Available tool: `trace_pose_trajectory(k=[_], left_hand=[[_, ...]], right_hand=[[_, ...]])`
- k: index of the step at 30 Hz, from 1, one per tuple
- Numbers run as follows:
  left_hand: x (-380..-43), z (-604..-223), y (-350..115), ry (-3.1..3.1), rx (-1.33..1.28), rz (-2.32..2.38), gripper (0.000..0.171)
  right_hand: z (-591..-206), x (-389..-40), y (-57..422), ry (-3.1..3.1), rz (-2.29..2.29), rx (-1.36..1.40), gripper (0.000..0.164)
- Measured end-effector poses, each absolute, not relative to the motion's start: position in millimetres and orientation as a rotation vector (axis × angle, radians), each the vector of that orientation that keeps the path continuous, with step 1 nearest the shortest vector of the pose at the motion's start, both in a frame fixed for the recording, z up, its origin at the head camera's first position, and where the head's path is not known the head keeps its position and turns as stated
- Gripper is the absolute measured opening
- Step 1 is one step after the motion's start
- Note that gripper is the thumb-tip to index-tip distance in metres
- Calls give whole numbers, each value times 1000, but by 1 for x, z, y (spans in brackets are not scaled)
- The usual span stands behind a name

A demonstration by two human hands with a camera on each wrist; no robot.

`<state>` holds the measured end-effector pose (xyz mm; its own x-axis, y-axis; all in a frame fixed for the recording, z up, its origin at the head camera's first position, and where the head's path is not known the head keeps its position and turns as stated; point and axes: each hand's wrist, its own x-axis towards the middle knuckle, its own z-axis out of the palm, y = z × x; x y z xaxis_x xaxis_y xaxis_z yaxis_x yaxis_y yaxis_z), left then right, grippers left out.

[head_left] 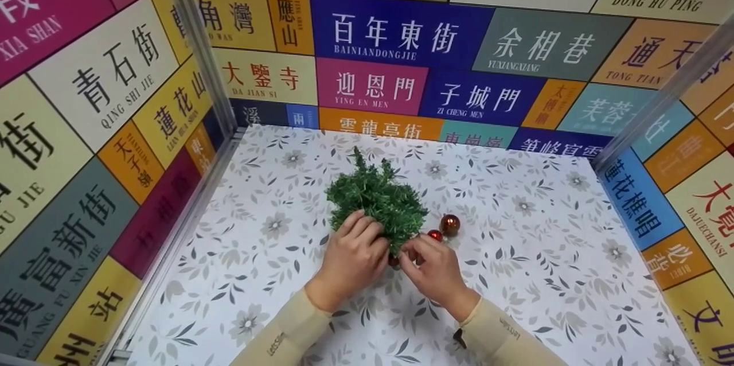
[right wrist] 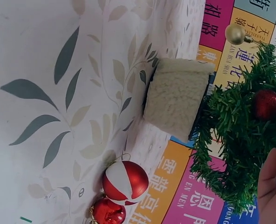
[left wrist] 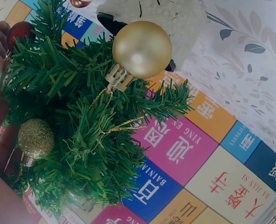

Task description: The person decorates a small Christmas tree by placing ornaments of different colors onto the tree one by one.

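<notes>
A small green artificial Christmas tree (head_left: 373, 191) stands on the table in front of both hands. My left hand (head_left: 355, 251) grips it at the near side, its fingers curled over the branches. Close by on the right, my right hand (head_left: 431, 267) pinches at the cap end of a dark red glittery bauble (right wrist: 267, 105) at the foliage; the exact grip is partly hidden. In the left wrist view a matte gold bauble (left wrist: 142, 49) and a glittery gold bauble (left wrist: 36, 139) hang on the branches. The tree's base (right wrist: 177, 98) is a pale fleecy block.
To the right of the tree, a red-and-white bauble (right wrist: 125, 183) and a shiny red bauble (right wrist: 109, 211) lie side by side on the leaf-patterned table (head_left: 533, 297). Panels with colourful street-name signs (head_left: 401, 30) enclose the back and sides.
</notes>
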<state>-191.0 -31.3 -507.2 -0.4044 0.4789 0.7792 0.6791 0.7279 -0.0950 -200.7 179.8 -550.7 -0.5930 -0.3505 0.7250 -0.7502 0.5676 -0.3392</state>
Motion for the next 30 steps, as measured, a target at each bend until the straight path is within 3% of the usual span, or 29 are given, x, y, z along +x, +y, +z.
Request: trace_pose_trajectory(k=[8,21,30], left_hand=[[-191,-506,-35,-2077,-882,-321,14],[-192,-508,-34,-2091,-850,-299,22],[-194,-512,-31,-2052,-825,-259,9]], right_hand=[[-549,-200,180,-2198,937,906,5],[-549,-201,179,-2199,927,897,8],[-548,-200,179,-2202,937,893,8]])
